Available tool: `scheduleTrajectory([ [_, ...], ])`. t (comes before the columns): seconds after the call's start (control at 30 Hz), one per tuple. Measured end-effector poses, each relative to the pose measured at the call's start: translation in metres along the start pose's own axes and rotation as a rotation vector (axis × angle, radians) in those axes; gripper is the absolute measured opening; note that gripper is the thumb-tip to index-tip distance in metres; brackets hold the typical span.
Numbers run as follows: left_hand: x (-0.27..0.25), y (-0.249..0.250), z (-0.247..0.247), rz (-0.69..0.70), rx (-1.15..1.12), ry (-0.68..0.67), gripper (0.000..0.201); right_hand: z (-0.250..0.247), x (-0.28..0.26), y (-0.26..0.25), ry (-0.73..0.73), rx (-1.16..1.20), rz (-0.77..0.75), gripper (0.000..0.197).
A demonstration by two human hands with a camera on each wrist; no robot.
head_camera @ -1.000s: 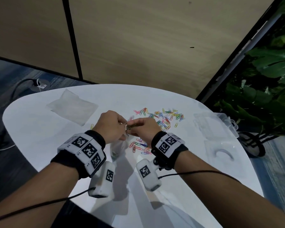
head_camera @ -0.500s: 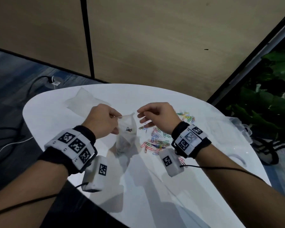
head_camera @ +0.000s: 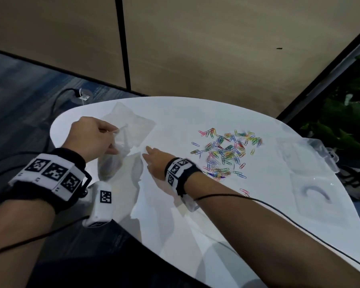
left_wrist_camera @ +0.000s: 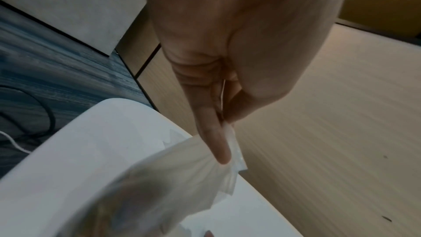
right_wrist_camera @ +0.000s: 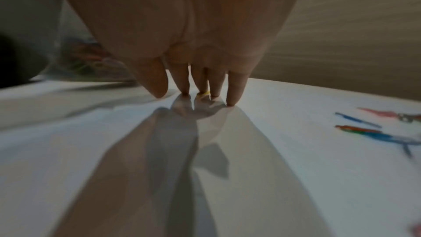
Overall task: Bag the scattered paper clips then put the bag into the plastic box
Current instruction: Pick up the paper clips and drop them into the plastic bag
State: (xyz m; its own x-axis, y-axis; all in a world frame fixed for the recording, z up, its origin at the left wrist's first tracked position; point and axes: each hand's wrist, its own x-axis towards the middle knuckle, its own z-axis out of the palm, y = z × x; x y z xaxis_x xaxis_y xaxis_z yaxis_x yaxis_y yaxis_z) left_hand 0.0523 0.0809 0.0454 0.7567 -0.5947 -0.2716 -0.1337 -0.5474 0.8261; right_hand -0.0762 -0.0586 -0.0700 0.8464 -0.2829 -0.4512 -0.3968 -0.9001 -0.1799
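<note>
Pinching the limp, light bag [head_camera: 114, 154] at its rim with the left hand [head_camera: 92, 138]. Reaching with right hand [head_camera: 156, 161], grip loose, fingertips [right_wrist_camera: 232, 100] touching a slippery yellow paper clip [right_wrist_camera: 203, 93] on the tabletop [head_camera: 175, 204].

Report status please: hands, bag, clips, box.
Left hand pinches bag by its top. Right hand down on a yellow clip. Clips mostly scattered. Box far right, path clear.

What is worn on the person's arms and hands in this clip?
Both forearms are bare, no sleeves or gloves. Each wrist carries a black band with white blocks of square black-and-white markers, left wristband and right wristband. A white camera unit hangs below; thin black cables trail back.
</note>
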Motion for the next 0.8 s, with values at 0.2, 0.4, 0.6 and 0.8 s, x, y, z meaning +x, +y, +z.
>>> scheduleTrajectory([
  [0.2,-0.008,0.015,0.030,0.026,0.070,-0.079,0.026,0.030,-0.078,0.043,0.016,-0.279,-0.063,0.062],
  [0.4,-0.026,0.038,0.074,0.095,0.143,-0.216,0.031,0.048,-0.154,0.129,-0.077,-0.307,0.136,0.060],
  [0.6,-0.035,0.056,0.106,0.149,0.171,-0.314,0.032,0.042,-0.160,0.147,0.086,-0.163,0.148,0.032],
  [0.8,-0.041,0.064,0.132,0.162,0.209,-0.372,0.030,0.024,-0.160,0.167,0.223,0.062,0.474,0.019],
])
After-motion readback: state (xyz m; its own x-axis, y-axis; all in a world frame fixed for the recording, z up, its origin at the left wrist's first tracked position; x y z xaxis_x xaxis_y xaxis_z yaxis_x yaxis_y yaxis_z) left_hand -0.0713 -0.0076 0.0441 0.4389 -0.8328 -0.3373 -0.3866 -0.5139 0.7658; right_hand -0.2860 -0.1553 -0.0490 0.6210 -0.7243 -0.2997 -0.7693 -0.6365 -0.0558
